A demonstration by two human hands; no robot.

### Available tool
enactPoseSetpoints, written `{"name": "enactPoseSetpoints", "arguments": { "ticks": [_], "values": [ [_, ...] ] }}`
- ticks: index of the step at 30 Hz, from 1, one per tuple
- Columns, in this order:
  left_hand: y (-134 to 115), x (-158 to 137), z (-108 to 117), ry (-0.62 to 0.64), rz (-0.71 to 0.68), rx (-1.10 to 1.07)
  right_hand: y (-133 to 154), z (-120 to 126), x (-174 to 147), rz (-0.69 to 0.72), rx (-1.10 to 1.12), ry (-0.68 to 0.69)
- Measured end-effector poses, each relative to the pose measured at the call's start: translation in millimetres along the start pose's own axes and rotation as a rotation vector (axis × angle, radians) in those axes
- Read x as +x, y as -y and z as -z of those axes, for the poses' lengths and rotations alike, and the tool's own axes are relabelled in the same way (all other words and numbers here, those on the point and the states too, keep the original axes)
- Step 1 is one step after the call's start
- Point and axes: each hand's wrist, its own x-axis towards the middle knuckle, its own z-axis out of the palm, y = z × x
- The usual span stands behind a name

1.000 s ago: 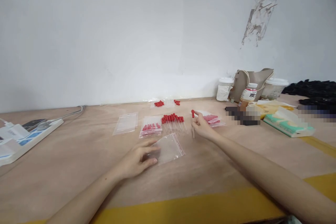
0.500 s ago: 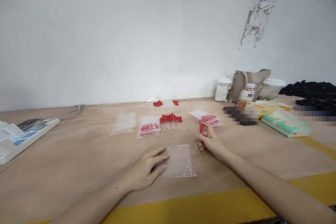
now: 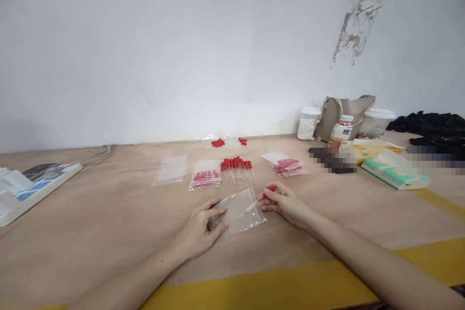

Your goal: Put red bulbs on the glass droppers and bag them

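My right hand (image 3: 281,201) pinches a glass dropper (image 3: 267,191) by its red rubber bulb. The dropper's clear tube points left and down, across the mouth end of a clear zip bag (image 3: 236,218); whether the tip is inside or over the bag I cannot tell. My left hand (image 3: 203,227) grips the bag's left side, thumb and fingers at its edge. Beyond the bag lies a row of red-bulbed droppers (image 3: 238,169), tubes towards me. To their left is a stack of filled bags (image 3: 205,174), and to their right more filled bags (image 3: 288,164).
Flat unfilled bags (image 3: 170,169) lie at the left, loose red bulbs (image 3: 218,142) near the wall. A power strip (image 3: 43,191) is at far left. At right stand cups (image 3: 308,123), a bottle (image 3: 340,133), a handbag (image 3: 348,106) and a tissue pack (image 3: 395,172).
My right hand has moved left and tilted the dropper from nearly upright to slanting over the bag's mouth. With my left hand, the bag has shifted slightly left and away, and turned.
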Motion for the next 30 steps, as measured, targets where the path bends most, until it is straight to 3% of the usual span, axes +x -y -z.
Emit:
{"name": "enactPoseSetpoints", "arguments": {
  "ticks": [6,12,16,19,23,25,27,30],
  "values": [
    [0,1,-1,-0.03,-0.017,-0.017,5,0,-1,0.019,-0.275,0.159],
    [-2,2,0,-0.056,-0.058,-0.15,-1,-10,-2,-0.011,-0.222,0.31],
    [3,6,2,-0.115,-0.034,-0.35,-3,-10,-1,0.031,-0.224,0.316],
    [12,10,3,-0.218,-0.064,-0.424,0,-4,2,0.051,-0.233,0.319],
    [19,12,8,-0.464,-0.12,-0.234,3,7,7,0.058,-0.265,0.296],
    [18,11,12,-0.376,-0.22,-0.157,4,12,10,0.05,-0.325,0.286],
    [15,8,15,-0.141,-0.334,-0.129,6,18,12,0.075,-0.45,0.279],
    [11,5,16,0.137,-0.389,-0.076,10,26,12,0.284,-0.812,0.198]
  ]
}}
